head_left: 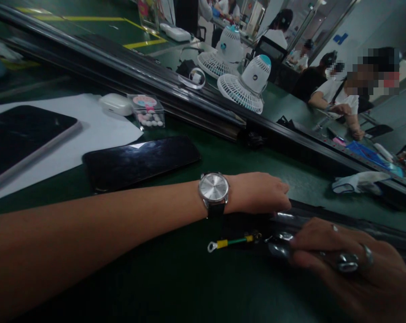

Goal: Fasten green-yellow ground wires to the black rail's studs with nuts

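Head view, looking down across a dark green bench. We see our left hand lying knuckles up on a long, dark, glossy wrapped part that runs along the bench towards the right; its fingers curl down over the far edge, so we cannot tell whether they pinch or merely rest. A silver-faced wristwatch sits on that wrist. Our right hand, wearing rings, presses flat on the near end of the same part, fingers held together, fingertips on the shiny wrapping.

From under the part, between the two hands, a short green wire emerges and lies on the bench, with yellow sleeves and a small metal ring terminal at its free end.

We judge the wire light, limp and easily bent; the ring terminal or the yellow sleeve next to it is the firm place to take hold, since pulling on the bare run could strain the joint. The wrapping looks smooth and probably slippery, so flat pressure suits it better than a pinch.

Further left lie a black phone face up, a second dark slab on white paper, and a small clear box. Two white desk fans stand beyond the rail, where other people work.
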{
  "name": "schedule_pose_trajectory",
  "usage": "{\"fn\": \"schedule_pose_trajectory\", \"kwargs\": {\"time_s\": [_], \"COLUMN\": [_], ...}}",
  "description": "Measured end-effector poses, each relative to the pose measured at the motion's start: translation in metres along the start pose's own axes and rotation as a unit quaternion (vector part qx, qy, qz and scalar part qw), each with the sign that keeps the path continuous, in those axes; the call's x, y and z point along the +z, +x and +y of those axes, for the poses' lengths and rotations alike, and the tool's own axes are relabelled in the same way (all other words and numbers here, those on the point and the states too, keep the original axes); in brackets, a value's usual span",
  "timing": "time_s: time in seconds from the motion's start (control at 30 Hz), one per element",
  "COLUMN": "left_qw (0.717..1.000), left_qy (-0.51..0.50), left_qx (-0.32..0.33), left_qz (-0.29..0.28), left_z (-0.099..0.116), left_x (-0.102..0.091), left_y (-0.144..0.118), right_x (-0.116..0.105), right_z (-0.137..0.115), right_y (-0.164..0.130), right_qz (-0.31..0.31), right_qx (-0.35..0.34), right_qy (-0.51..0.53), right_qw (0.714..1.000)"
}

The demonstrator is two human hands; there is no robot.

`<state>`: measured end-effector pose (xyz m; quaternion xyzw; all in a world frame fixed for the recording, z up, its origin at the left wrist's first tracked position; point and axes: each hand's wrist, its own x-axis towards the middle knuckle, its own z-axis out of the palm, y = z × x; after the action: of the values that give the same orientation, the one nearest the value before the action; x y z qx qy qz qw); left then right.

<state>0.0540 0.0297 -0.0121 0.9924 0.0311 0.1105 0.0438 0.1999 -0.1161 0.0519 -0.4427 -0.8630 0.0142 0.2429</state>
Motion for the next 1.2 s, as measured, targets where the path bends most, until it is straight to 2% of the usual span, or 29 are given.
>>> {"fn": "schedule_pose_trajectory", "kwargs": {"time_s": [0.23,0.43,0.63,0.87,1.2], "left_qw": [1.0,1.0,1.0,1.0,0.999], "left_qy": [0.006,-0.001,-0.007,-0.025,-0.027], "left_qx": [0.001,-0.001,0.003,-0.006,-0.01], "left_qz": [-0.013,-0.022,-0.012,-0.012,-0.015], "left_z": [0.001,0.001,0.0,-0.001,0.0], "left_x": [-0.002,-0.004,-0.004,-0.003,-0.003], "left_y": [0.002,0.001,-0.001,-0.001,0.0], "right_x": [0.009,0.011,0.01,0.004,0.007], "right_z": [-0.001,-0.001,-0.007,-0.009,-0.009], "right_y": [-0.007,-0.008,-0.002,0.006,0.004], "right_qz": [0.001,0.021,0.019,0.007,0.007], "right_qx": [0.021,0.039,0.023,-0.011,-0.003], "right_qy": [0.017,-0.009,0.016,-0.039,-0.03], "right_qw": [1.0,0.999,0.999,0.999,1.0]}}
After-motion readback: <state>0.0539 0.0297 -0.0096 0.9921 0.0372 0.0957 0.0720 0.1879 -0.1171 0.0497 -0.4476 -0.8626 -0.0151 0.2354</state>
